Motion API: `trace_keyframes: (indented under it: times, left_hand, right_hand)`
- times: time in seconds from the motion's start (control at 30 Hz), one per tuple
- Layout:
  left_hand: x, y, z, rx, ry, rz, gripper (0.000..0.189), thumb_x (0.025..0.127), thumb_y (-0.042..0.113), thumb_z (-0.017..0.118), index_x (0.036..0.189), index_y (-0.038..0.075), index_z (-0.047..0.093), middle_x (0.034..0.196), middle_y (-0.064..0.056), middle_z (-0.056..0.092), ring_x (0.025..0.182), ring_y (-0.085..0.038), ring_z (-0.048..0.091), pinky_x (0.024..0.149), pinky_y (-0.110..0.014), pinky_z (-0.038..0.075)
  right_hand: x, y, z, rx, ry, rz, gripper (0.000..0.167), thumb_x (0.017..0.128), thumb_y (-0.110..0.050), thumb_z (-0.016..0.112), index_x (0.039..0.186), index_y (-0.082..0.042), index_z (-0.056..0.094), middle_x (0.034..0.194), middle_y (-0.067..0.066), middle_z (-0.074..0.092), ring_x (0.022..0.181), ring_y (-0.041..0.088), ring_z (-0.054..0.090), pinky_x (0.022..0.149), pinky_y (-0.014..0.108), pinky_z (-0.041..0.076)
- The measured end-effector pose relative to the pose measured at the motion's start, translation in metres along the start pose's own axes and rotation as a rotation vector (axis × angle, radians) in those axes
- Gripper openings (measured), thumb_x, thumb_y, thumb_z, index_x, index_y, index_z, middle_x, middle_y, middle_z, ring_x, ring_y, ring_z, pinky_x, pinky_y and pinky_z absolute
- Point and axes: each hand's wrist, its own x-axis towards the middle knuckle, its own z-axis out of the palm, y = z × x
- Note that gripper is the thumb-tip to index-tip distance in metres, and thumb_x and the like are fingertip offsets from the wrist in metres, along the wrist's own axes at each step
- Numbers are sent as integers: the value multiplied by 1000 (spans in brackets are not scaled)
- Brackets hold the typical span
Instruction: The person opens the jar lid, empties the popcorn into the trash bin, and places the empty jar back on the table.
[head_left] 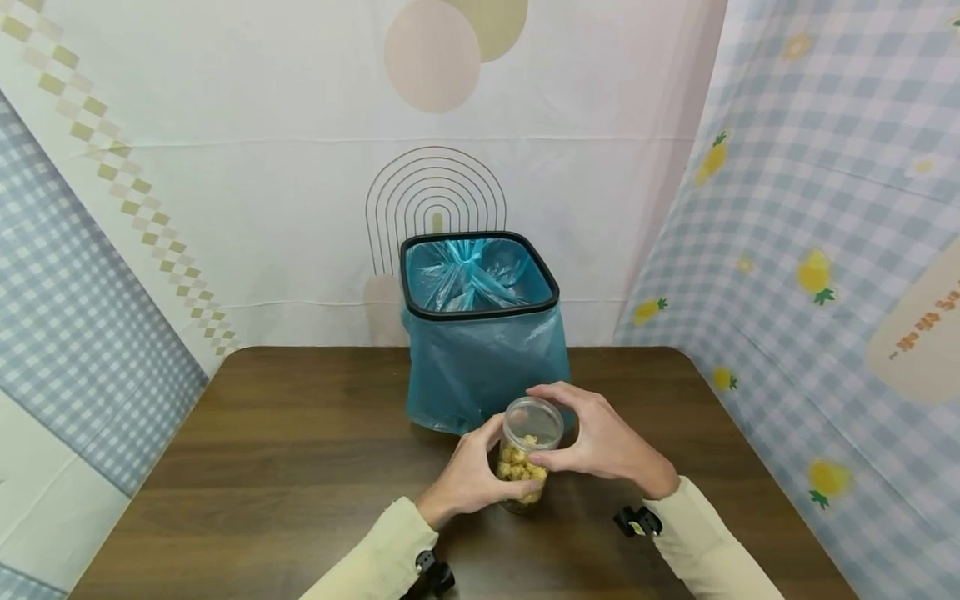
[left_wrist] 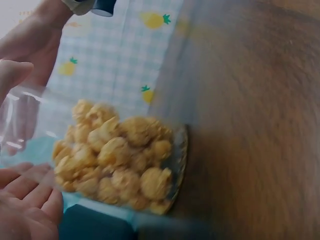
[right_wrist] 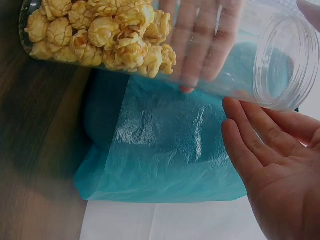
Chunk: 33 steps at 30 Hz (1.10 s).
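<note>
Just behind both hands stands a black-rimmed bin [head_left: 480,275] lined with a blue bag [head_left: 487,367], on the brown table [head_left: 285,467]. Between the hands stands a clear jar [head_left: 528,450] of popcorn [head_left: 521,471], upright, its long axis vertical, with the mouth pointing up. The left hand [head_left: 468,479] curls around its lower side. The right hand [head_left: 592,437] wraps its fingers around the top rim.

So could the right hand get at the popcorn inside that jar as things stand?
Probably yes. The jar stands upright on the table, gripped by the left hand, and its mouth looks open in the right wrist view. The right hand sits at the rim, though the popcorn lies low.
</note>
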Motion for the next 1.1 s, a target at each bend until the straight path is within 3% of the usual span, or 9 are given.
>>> trace_keyframes:
  times: [0.2,0.33,0.47,0.9,1.1]
  left_hand:
    - [3,-4,9,-35,34,-3,79,84,29,88,153,25,50,142,3,67,126,-19,67,105,-33,55]
    - [3,-4,11,-52,49,-18,77,86,27,88,153,26,50,141,3,67,127,-18,68,105,-32,56]
    - [0,-3,11,-49,70,5,77,85,26,89,152,23,51,139,1,68,125,-19,69,104,-31,56]
    - [-18,6,-2,32,176,161,74,82,25,92,147,18,58,129,-8,74,112,-18,74,95,-32,60]
    - [-29,16,-18,200,187,240,79,78,27,94,147,17,59,129,-4,75,110,-19,75,92,-32,62]
  right_hand:
    - [3,-2,3,14,-2,0,72,82,-42,89,143,-16,61,129,-5,70,109,15,70,90,33,60]
    - [3,-4,3,14,-1,-4,68,83,-42,89,141,-19,62,127,-3,71,106,16,71,88,33,60]
    - [4,-7,3,29,6,-23,67,82,-43,90,139,-20,63,124,-2,72,104,16,71,86,32,60]
    - [7,-31,4,31,-11,-72,74,81,-47,90,142,-16,62,131,-6,69,111,13,69,91,33,60]
    - [6,-48,2,24,-65,-87,80,82,-49,89,148,-17,57,140,-6,64,121,13,65,95,35,60]
